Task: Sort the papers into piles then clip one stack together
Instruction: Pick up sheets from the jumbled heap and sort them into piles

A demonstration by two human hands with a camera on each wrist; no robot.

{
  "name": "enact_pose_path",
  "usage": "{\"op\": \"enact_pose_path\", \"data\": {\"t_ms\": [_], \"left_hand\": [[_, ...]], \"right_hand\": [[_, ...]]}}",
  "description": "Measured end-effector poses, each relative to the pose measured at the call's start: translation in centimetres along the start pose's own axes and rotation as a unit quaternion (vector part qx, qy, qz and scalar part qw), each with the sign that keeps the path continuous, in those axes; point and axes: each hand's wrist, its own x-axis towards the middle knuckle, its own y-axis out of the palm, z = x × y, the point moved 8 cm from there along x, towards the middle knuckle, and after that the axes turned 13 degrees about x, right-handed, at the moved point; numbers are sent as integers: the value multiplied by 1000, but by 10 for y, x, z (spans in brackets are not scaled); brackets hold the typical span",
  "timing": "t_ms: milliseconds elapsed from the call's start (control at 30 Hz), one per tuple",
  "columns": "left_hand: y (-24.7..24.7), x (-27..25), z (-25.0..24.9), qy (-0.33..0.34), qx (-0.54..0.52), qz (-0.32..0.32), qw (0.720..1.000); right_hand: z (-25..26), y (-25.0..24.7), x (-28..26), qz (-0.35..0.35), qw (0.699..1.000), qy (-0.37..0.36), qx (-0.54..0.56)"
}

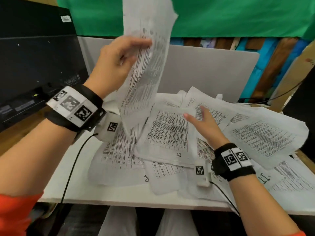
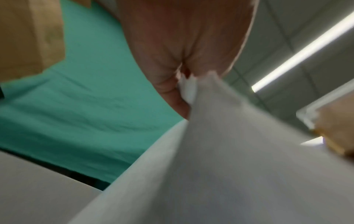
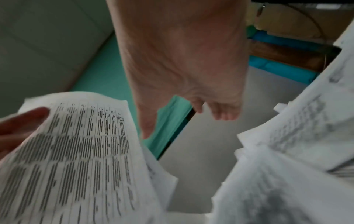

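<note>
My left hand [image 1: 119, 63] holds a printed sheet [image 1: 146, 65] upright above the table, pinching its left edge; the left wrist view shows the fingers [image 2: 184, 84] nipping that sheet [image 2: 220, 159] from below. Under it lies a loose heap of printed papers [image 1: 167, 133] with tables of text, some marked with handwritten letters. My right hand [image 1: 202, 120] hovers over the heap with straight fingers, holding nothing. From the right wrist, the open palm [image 3: 184, 60] is above papers [image 3: 287, 151], and the held sheet [image 3: 80, 151] is at left. No clip is visible.
A white table [image 1: 119, 196] carries the papers, its front edge near my knees. A black monitor [image 1: 37, 65] stands at left. A grey panel [image 1: 204, 72] and a green cloth [image 1: 221, 14] rise behind. Cables [image 1: 71, 167] run from both wrist cameras.
</note>
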Motion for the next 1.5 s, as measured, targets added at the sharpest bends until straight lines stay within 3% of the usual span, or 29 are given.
{"op": "enact_pose_path", "data": {"t_ms": [100, 200, 233, 300, 367, 433, 500, 533, 667, 800, 900, 967, 1033, 1200, 1300, 1400, 1433, 1500], "left_hand": [[-1, 7, -10, -49, -127, 50, 989], [3, 8, 3, -93, -134, 36, 986], [9, 4, 10, -106, -114, 32, 987], [30, -14, 42, -176, -100, 44, 978], [62, -53, 89, -315, -119, 103, 936], [91, -109, 127, -448, -62, 235, 860], [106, -168, 147, -502, 39, 387, 773], [107, -191, 150, -513, 67, 422, 744], [103, -225, 153, -548, 92, 402, 728], [99, -233, 161, -571, 60, 392, 719], [99, -227, 153, -554, 20, 383, 739], [92, -210, 145, -499, 79, 374, 777], [78, -181, 138, -429, 143, 326, 830], [4, -103, 112, -316, 185, 56, 929], [-42, -61, 95, -256, 177, -63, 948], [-64, -33, 89, -238, 154, -103, 953], [-57, -25, 86, -238, 142, -84, 957], [-25, -16, 79, -240, 123, -33, 962]], "right_hand": [[35, 20, 5, 73, 985, -56, 146], [39, 43, 11, 159, 956, -20, 246], [37, 48, 9, 166, 955, -10, 246], [23, 42, 12, 109, 978, -1, 179], [-2, 26, 18, 31, 990, 28, 135], [-35, 13, 25, -12, 988, 87, 130], [-68, 4, 30, -30, 985, 139, 99], [-83, 1, 33, -38, 984, 155, 85], [-103, 2, 32, -49, 981, 170, 80], [-97, 6, 32, -22, 985, 169, -26], [-99, 4, 31, -15, 981, 189, -47], [-99, 6, 32, -13, 981, 190, -47], [-97, 6, 33, -19, 982, 183, -43], [-93, 9, 32, -4, 977, 192, -98], [-77, 13, 22, 23, 968, 201, -151], [-29, 10, 10, -17, 995, 95, -26], [-11, 15, 4, 11, 998, 56, 39], [15, 38, -8, 128, 973, 37, 187]]}}
